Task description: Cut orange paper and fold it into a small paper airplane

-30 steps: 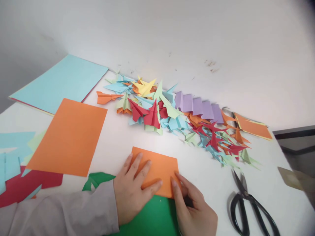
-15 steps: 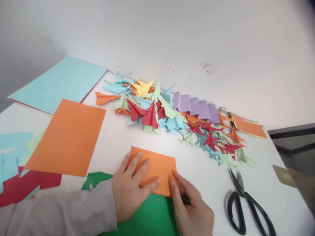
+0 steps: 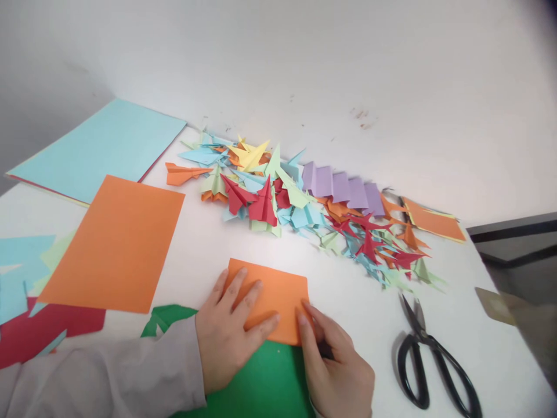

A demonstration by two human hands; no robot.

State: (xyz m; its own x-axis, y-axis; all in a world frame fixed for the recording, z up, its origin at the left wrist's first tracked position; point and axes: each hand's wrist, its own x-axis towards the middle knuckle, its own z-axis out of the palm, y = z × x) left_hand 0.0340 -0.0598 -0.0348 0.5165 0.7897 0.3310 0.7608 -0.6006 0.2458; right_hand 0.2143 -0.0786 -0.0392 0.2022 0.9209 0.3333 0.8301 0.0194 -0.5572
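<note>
A folded sheet of orange paper (image 3: 281, 290) lies in front of me, its near edge over a sheet of green paper (image 3: 265, 383). Pressing flat on its left part is my left hand (image 3: 230, 334), fingers spread. My right hand (image 3: 333, 354) pinches the orange paper's lower right edge between thumb and forefinger; the other fingers curl underneath, partly hidden. To the right of that hand, black-handled scissors (image 3: 420, 337) lie on the white table with the blades slightly apart.
Behind the hands stretches a heap of small folded paper planes (image 3: 263, 203) in several colours, with pleated purple paper (image 3: 342, 187) beside it. At left lie a larger orange sheet (image 3: 117, 244), light blue sheets (image 3: 100, 145) and red paper scraps (image 3: 61, 325). A small orange pad (image 3: 433, 220) rests at the back right.
The whole view has shifted slightly, with things appearing a little further left. Both hands keep the same hold on the orange paper.
</note>
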